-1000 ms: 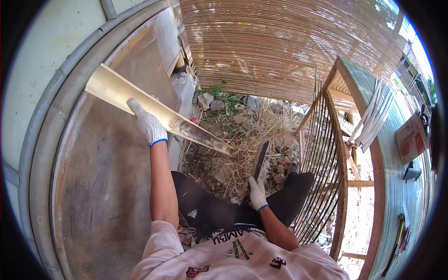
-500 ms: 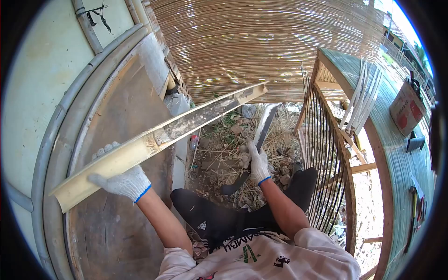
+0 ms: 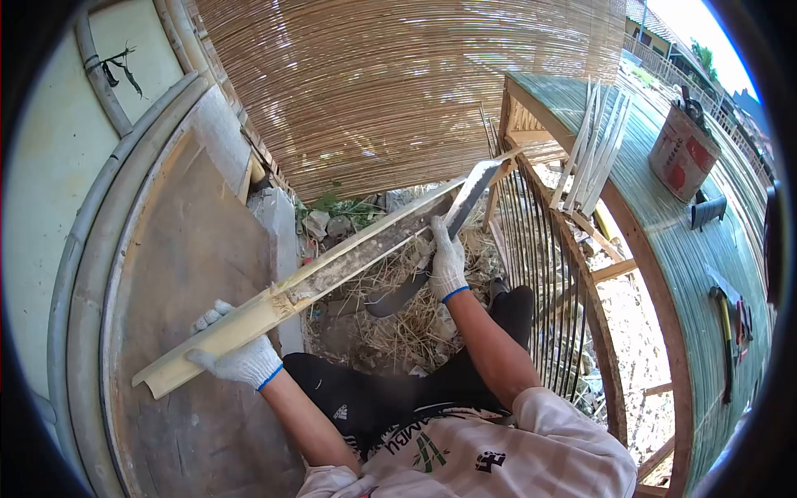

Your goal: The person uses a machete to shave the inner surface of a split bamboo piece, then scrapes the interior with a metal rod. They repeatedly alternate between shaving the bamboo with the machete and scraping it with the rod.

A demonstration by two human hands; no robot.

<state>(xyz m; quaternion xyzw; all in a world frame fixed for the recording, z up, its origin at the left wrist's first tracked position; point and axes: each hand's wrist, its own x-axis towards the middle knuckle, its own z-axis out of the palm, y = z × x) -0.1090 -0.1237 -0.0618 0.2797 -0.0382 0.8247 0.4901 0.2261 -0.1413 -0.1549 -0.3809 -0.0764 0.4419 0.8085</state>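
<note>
My left hand (image 3: 242, 362), in a white knit glove with a blue cuff, is wrapped round the near end of a long split bamboo pole (image 3: 357, 257). The pole slants up to the right, its hollow side facing up, with a node partway along and dark, dirty inner walls beyond it. My gloved right hand (image 3: 448, 264) grips a machete (image 3: 471, 199) with a dark curved handle. Its blade points up and away, overlapping the far part of the bamboo in this view.
A brown board (image 3: 183, 249) stands at left beside curved pipes. Straw and rubble (image 3: 398, 324) cover the ground ahead. At right is a slatted bench (image 3: 656, 224) bearing pale strips (image 3: 594, 149), a paint can (image 3: 682, 153) and a hammer (image 3: 724, 340). A bamboo screen (image 3: 398, 91) hangs behind.
The bamboo's far end has shifted right across the scene, and the machete blade now overlaps it. The camera view has turned to the right. Both hands keep their holds.
</note>
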